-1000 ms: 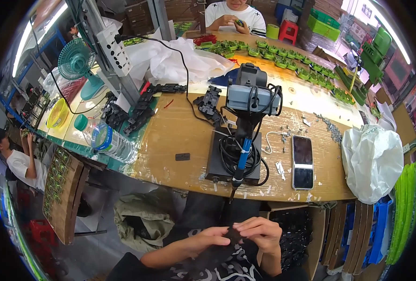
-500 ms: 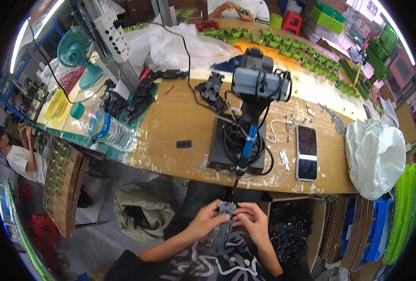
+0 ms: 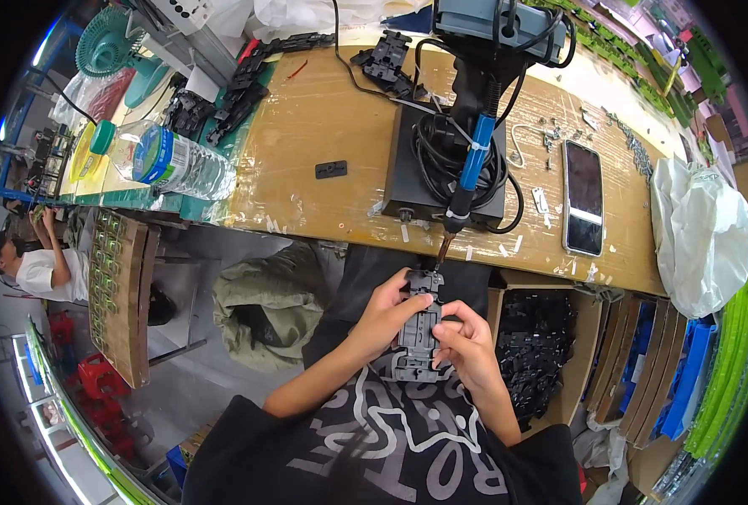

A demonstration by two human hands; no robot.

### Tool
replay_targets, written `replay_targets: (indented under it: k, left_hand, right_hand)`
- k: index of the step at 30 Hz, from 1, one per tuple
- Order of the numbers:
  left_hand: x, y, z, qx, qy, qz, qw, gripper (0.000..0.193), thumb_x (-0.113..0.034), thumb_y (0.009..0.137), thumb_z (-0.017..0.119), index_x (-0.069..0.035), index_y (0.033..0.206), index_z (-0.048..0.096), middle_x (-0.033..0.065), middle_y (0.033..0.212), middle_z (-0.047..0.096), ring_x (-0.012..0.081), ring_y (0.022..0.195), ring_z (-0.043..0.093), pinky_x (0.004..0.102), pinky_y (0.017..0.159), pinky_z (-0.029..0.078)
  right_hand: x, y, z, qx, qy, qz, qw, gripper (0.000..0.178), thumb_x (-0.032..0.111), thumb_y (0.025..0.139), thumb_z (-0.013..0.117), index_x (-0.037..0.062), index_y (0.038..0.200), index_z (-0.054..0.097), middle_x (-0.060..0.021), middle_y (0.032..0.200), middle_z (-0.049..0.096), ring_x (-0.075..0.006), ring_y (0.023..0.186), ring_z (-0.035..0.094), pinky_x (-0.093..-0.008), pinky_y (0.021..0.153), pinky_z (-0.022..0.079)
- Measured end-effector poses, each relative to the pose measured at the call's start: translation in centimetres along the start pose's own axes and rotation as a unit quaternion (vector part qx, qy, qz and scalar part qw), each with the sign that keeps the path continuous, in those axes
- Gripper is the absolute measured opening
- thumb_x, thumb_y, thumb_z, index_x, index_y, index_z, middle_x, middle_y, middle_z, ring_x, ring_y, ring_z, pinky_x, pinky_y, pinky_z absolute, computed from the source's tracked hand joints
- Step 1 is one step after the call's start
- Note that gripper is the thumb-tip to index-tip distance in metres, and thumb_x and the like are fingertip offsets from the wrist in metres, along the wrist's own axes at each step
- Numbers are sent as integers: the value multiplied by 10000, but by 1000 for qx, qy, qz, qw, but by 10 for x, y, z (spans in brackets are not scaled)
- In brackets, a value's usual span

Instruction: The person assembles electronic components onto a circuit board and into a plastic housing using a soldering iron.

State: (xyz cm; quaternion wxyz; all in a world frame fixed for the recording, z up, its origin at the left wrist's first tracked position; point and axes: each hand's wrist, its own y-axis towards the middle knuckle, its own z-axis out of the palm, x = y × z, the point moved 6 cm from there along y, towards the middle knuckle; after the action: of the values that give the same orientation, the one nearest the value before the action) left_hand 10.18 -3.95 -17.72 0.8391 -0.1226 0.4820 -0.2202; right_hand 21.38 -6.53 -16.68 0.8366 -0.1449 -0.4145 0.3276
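A long, dark grey moulded plastic chassis part is held between my hands in front of my chest. My left hand grips its left side, with the thumb lying across the upper middle. On the right edge, the curled fingers of my right hand close against the part. Just beyond its far end, the pointed metal tip of a blue-handled corded tool, like a soldering iron, points down toward it. Whether tip and part touch, I cannot tell. That tool hangs at a black stand wound with cable.
On the table lie a small black plate, a phone, a water bottle and dark chassis parts. A carton of black parts stands below right, near a white bag. Another person sits far left.
The view has tilted down and come closer to the table edge. The chassis part now lies flatter, its broad face showing, with both hands still on it.
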Motion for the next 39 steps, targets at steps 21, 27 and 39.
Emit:
replay_targets:
  k: [21, 27, 39]
  left_hand:
    - [-2, 5, 1, -13, -5, -4, 1000, 166, -68, 806, 519, -28, 961, 475, 33, 788, 555, 61, 673, 536, 187, 568, 435]
    - [-7, 6, 2, -15, -9, 4, 1000, 161, -51, 802, 522, -26, 953, 474, 27, 797, 550, 56, 687, 530, 186, 579, 436]
    - [1, 0, 0, -12, -13, 23, 1000, 186, -52, 785, 545, -37, 961, 484, 17, 820, 539, 57, 703, 521, 183, 575, 429]
  right_hand:
    - [4, 4, 0, 1, 12, 3, 1000, 145, 29, 805, 525, -17, 923, 455, -125, 760, 606, -132, 533, 577, -242, 462, 501]
    - [8, 7, 3, 10, 26, -4, 1000, 138, 31, 809, 520, -15, 922, 457, -120, 760, 603, -132, 530, 576, -243, 465, 498]
    - [2, 0, 1, -26, -3, -14, 1000, 119, 35, 794, 536, 9, 899, 488, -61, 664, 578, -116, 505, 555, -249, 475, 487]
